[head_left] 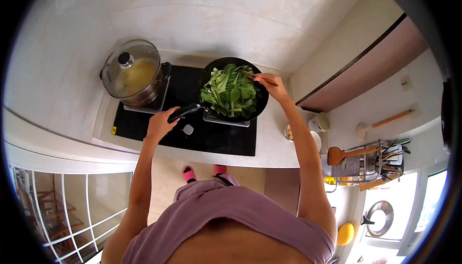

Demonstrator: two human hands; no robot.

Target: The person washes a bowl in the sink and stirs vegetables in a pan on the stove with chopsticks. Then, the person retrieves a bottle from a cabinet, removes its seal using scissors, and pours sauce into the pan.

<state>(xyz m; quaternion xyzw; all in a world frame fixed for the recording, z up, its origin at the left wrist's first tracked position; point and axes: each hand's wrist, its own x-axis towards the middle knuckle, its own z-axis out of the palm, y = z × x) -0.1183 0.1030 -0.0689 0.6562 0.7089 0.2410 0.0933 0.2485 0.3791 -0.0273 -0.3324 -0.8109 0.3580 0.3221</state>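
Note:
A black frying pan [263,106] sits on the right burner of the cooktop, heaped with chopped leafy greens [231,90]. My left hand [160,123] is wrapped round the pan's black handle [184,112]. Over the pan's right side, my right hand [272,86] grips brown wooden chopsticks [246,73], whose tips reach into the greens. The leaves look bright green and stand near the rim.
A lidded pot [151,92] with yellowish contents stands on the left burner of the black cooktop [211,141]. Jars [320,121] line the counter at the right. Beyond them, a wire rack [358,165] holds utensils, with a wooden spatula [337,155] beside it.

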